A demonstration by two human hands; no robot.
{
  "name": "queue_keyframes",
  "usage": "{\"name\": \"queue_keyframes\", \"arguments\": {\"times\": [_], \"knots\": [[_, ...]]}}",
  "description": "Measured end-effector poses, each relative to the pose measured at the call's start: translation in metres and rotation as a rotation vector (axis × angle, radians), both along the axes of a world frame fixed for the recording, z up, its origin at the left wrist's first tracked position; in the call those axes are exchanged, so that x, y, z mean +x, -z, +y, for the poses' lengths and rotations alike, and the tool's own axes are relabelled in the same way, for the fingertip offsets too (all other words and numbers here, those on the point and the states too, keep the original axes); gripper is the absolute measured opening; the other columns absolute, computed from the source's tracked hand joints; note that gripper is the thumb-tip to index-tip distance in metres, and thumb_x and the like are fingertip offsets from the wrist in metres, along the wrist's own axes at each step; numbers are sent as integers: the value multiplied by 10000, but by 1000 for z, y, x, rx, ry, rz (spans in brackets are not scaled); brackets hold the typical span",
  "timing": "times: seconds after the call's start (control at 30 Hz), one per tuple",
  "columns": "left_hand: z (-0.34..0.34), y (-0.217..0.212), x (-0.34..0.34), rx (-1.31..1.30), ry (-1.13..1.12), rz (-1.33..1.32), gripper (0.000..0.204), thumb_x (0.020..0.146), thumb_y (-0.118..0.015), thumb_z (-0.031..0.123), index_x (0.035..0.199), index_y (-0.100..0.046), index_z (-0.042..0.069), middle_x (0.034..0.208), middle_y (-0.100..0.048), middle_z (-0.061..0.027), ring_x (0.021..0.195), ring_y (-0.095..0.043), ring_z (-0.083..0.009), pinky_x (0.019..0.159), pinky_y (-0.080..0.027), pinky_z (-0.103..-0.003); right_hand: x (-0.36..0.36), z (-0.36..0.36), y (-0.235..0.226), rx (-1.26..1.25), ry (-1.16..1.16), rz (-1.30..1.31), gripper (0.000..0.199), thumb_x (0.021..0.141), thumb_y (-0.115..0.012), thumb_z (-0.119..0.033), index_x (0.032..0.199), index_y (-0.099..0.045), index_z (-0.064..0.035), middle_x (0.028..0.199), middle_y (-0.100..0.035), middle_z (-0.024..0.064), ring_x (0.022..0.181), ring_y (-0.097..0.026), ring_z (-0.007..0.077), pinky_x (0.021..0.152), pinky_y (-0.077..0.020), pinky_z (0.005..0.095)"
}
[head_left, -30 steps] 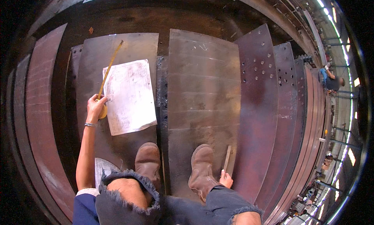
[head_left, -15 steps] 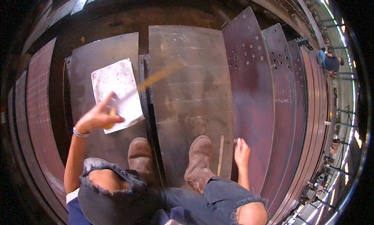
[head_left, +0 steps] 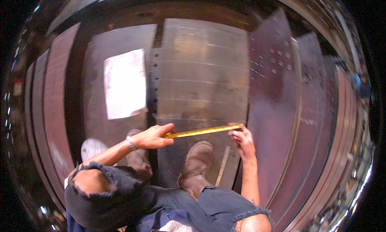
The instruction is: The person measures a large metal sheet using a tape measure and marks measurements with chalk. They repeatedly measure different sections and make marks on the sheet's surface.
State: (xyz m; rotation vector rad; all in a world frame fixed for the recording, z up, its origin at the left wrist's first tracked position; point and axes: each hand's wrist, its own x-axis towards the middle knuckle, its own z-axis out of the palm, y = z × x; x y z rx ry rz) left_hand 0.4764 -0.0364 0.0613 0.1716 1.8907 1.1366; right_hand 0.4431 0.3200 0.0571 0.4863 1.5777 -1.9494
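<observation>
A yellow tape measure (head_left: pixel 203 131) stretches between my two hands, over the near part of the middle steel plate (head_left: pixel 203 93). My left hand (head_left: pixel 155 136), with a metal bracelet at the wrist, is closed at the tape's left end; its case is hidden in the palm. My right hand (head_left: pixel 243 141) pinches the free end of the blade near that plate's right edge. The blade rises slightly toward the right. On the plate to the left lies a white paper sheet (head_left: pixel 125 85) with faint print, beyond my left hand and touched by neither hand.
Chalk-like lines cross the middle plate. Reddish steel plates with drilled holes (head_left: pixel 273 75) overlap on the right. A thin pale strip (head_left: pixel 223 165) lies beside my right boot (head_left: pixel 197 165). A dark gap with a perforated bar (head_left: pixel 155 81) separates the left and middle plates.
My left hand has moved right, from over the paper to the middle plate, bringing the tape measure along. My right hand has risen and taken hold of the blade's end. The view has shifted.
</observation>
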Motion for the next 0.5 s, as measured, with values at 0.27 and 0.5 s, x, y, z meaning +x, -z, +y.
{"name": "queue_keyframes", "arguments": {"times": [0.27, 0.5], "knots": [[10, -15, 29, -100, -98, 168, 446, 820, -624, 349, 1095, -487, 26, 808, -636, -234, 793, -632, -402, 711, -483, -490, -2, -6, 40, -30, 234, -147, 50, 923, -610, -144, 902, -592, -102, 644, -578, -11, 411, -349, 13, 396, -284, 194], [-11, -45, 33, -337, -100, 140, 492, 831, -637, 472, 1063, -546, 48, 844, -664, -220, 858, -646, -391, 745, -499, -469, -24, 10, 56, 63, 407, -101, 54, 918, -615, -146, 887, -596, -107, 662, -535, -28, 417, -306, 13, 381, -229, 198]]}}
